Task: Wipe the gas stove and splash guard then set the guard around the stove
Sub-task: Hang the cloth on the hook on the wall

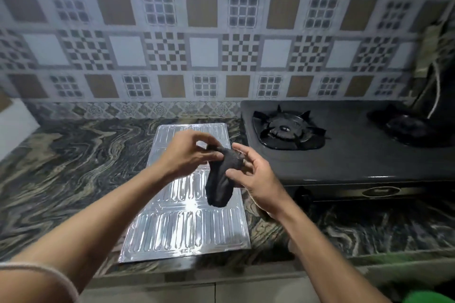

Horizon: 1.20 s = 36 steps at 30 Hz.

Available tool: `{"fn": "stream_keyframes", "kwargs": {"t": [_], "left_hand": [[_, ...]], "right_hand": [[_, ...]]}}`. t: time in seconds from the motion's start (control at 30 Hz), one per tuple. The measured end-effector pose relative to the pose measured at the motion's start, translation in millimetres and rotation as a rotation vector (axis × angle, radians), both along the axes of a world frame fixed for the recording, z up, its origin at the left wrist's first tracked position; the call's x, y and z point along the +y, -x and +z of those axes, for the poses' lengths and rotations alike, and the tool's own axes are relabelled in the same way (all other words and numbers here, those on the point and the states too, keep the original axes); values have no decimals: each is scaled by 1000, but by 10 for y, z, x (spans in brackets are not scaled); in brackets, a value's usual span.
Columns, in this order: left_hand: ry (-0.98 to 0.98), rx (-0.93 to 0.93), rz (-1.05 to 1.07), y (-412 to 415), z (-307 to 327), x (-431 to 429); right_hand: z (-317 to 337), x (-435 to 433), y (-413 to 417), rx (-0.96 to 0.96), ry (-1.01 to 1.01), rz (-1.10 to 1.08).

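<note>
One black two-burner gas stove (344, 155) sits on the dark marbled stone desk (73, 167). Just left of the stove, one silver ribbed foil splash guard (184, 226) lies flat, folded. Above the guard, two hands share one dark grey crumpled cloth (221, 179): the left hand (189, 155) pinches its top, the right hand (253, 177) grips its side, fingers partly spread.

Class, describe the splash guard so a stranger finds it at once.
Start at the black gas stove on the marbled counter. Just left of it lies the splash guard, flat. It alone is shiny, silver and ribbed.
</note>
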<state>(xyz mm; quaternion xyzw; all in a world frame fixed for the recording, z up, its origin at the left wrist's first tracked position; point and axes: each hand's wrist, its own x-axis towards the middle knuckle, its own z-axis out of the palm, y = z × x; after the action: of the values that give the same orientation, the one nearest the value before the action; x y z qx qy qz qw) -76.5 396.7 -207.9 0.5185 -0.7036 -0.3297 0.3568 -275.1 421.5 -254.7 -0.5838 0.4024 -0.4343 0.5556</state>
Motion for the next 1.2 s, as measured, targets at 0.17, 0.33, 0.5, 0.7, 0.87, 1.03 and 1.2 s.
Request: {"fn": "stream_keyframes", "kwargs": {"t": [0.17, 0.33, 0.5, 0.7, 0.87, 1.03, 1.2], "left_hand": [[212, -136, 29, 194, 218, -1], [158, -151, -28, 229, 337, 36], [180, -96, -18, 304, 472, 52], [159, -12, -1, 145, 628, 10], [148, 52, 8, -58, 792, -20], [91, 25, -97, -250, 1000, -148], [169, -28, -89, -430, 1343, -547]], "right_hand": [[196, -53, 128, 143, 164, 18], [238, -114, 308, 299, 186, -32], [367, -172, 478, 444, 330, -60], [529, -254, 494, 331, 274, 27], [656, -398, 391, 218, 275, 30], [1035, -621, 227, 135, 297, -2], [1515, -963, 147, 205, 375, 83]]}}
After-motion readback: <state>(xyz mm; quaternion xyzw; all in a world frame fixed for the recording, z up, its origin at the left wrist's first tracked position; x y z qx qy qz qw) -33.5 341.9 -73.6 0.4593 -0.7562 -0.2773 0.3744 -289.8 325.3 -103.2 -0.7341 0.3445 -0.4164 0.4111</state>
